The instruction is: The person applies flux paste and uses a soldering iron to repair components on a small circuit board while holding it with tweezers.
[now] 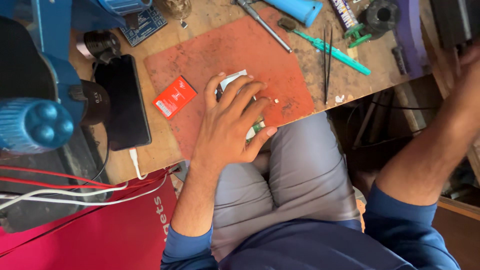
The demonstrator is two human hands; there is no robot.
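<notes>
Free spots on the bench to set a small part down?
Bare red mat between the red battery and the metal rod, above the left hand. Also bare wood between the tweezers and the table's right edge, below the green tool. The back edge and the phone side are crowded.

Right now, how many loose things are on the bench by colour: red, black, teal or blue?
Red: 1, the flat battery
Black: 2, the phone and the tweezers
Teal or blue: 2, the teal tool and the blue tube
Total: 5
</notes>
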